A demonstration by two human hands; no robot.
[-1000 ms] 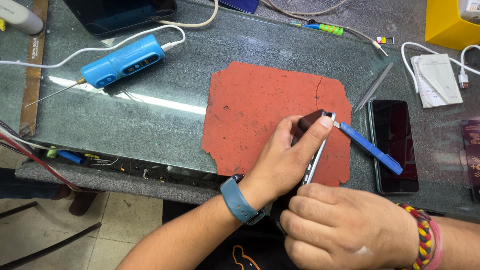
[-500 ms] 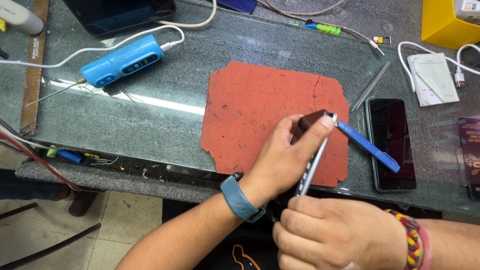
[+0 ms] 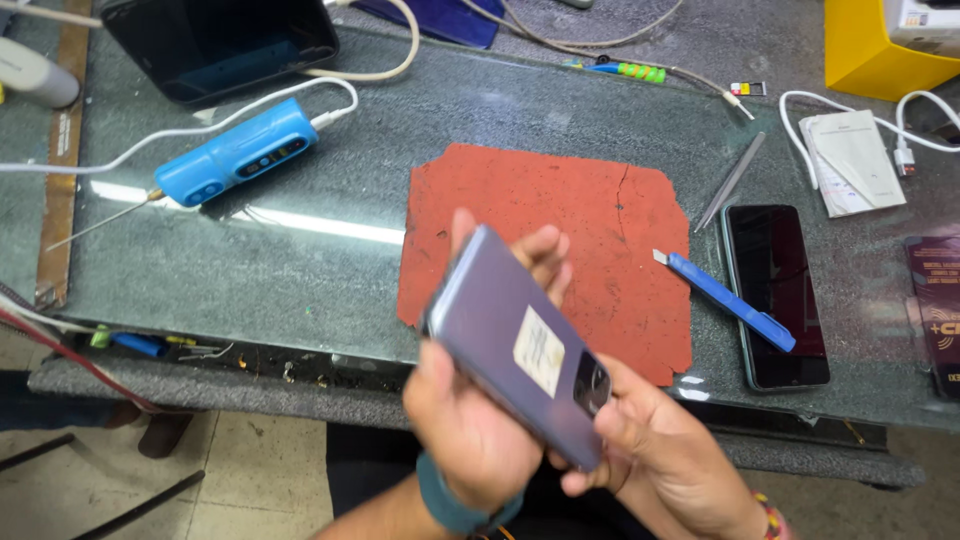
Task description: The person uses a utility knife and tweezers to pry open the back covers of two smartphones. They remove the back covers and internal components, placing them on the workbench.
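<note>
Both hands, left hand and right hand, grip purple phone above glass-topped bench, red mat

A pale rectangular sticker sits on the purple back of the phone held above the table's front edge. A second phone lies face up at the right, its screen dark, just beside the red mat. A dark screen stands at the top left. A yellow box fills the top right corner, a white packet below it.
</note>
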